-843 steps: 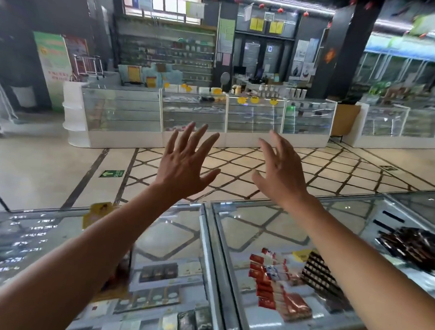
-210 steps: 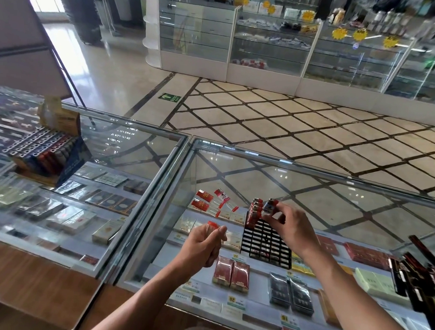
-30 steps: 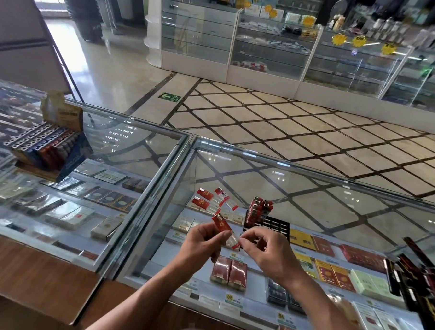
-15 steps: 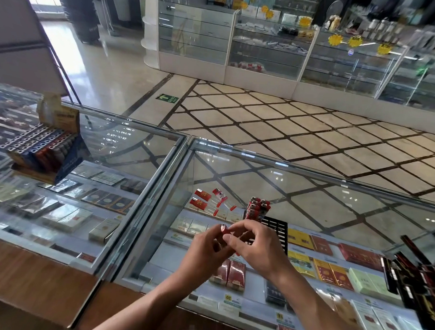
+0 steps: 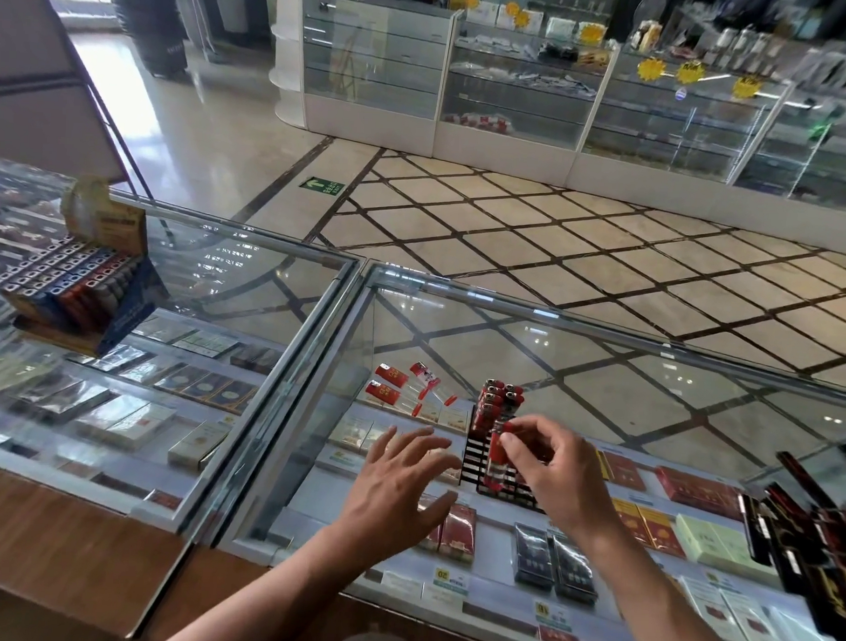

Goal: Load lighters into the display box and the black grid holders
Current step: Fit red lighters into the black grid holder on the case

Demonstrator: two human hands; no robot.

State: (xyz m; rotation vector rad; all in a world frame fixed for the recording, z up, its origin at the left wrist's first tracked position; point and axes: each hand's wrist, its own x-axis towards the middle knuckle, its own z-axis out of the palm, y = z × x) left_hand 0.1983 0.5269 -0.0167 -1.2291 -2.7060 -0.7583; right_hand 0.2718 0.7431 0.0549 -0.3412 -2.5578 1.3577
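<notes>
A black grid holder (image 5: 475, 456) lies on the glass counter in front of me. Several red lighters (image 5: 497, 401) stand upright in its far rows. My right hand (image 5: 557, 471) pinches one red lighter (image 5: 496, 456) upright over the grid's near cells. To the left, my left hand (image 5: 397, 479) hovers with fingers spread and holds nothing. Loose red lighters (image 5: 408, 385) lie on the glass beyond it. At the far left a blue display box (image 5: 80, 288) on the other counter is full of lighters.
The glass counter (image 5: 627, 377) covers shelves of cigarette packs. A metal seam (image 5: 282, 387) joins the two cases. More black grid holders (image 5: 808, 545) with dark lighters sit at the right edge. Tiled floor and other showcases lie beyond.
My hands have parted. The right hand took the red lighter from the left and carried it over the grid. The left hand opened and moved down and left.
</notes>
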